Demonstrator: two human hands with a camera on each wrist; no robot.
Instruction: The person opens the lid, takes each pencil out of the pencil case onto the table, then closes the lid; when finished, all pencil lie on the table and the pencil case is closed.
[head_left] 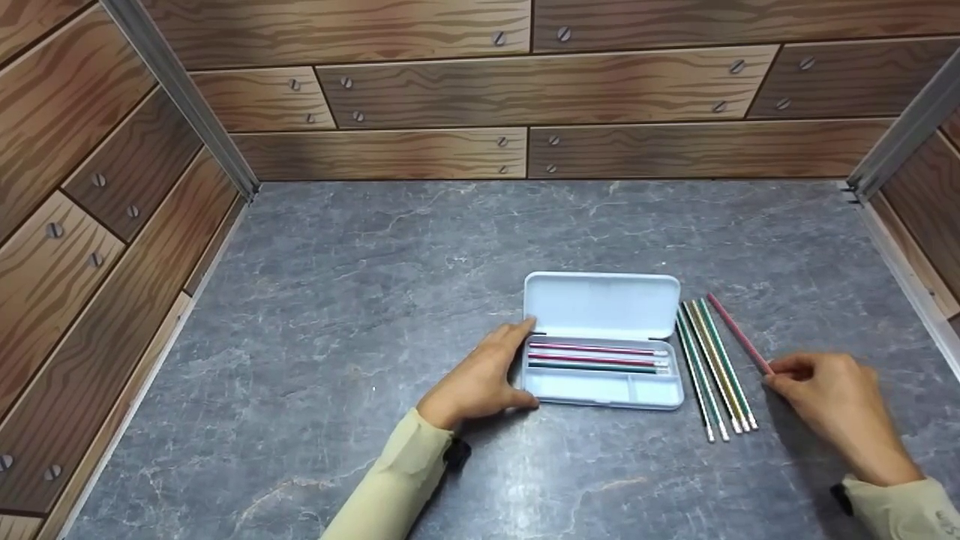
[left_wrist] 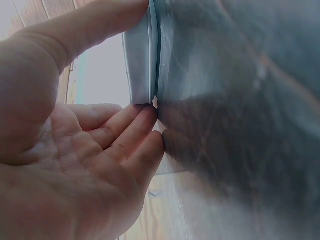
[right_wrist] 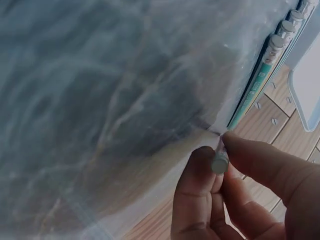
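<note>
A pale blue pencil case lies with its lid raised, several pencils lying lengthwise in its back compartment. At its left end, my left hand holds it between thumb and fingers, the thumb at the front corner and a fingertip beside the lid. In the left wrist view, the case's side stands between thumb and fingertips. My right hand pinches a red pencil near its eraser end, with the tip pointing away. That pencil's eraser shows between the fingers in the right wrist view.
A row of green and gold pencils lies between the case and my right hand, eraser ends toward me. Small front compartments of the case hold nothing. Wood-patterned walls border the grey marbled table at the back and both sides.
</note>
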